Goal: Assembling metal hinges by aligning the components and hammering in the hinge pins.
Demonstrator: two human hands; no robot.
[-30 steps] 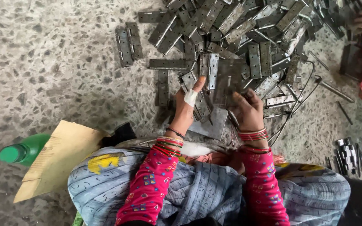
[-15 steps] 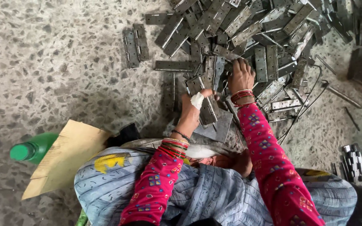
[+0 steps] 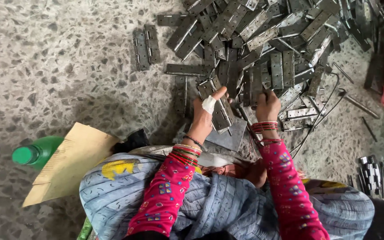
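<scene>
While I sit on floor (image 3: pixel 58 66), left hand (image 3: pixel 203 116), thumb bandaged, grips hinge (image 3: pixel 218 106) at pile (image 3: pixel 263 40) edge; right hand (image 3: pixel 267 106) closes on hinges beside it. Green bottle (image 3: pixel 36 152) far left.

At the lower left, a green plastic bottle (image 3: pixel 38 152) lies on its side on the speckled floor (image 3: pixel 58 66), its round green cap pointing left; no label shows on the visible part. Touching it and partly covering its body is a flat piece of tan cardboard (image 3: pixel 70 162), roughly four-sided and tilted, with one corner pointing up and its lower edge near the person's blue patterned clothing. Its face is plain, with faint ribbing and no print to be made out. No signs or screens are in view.
</scene>
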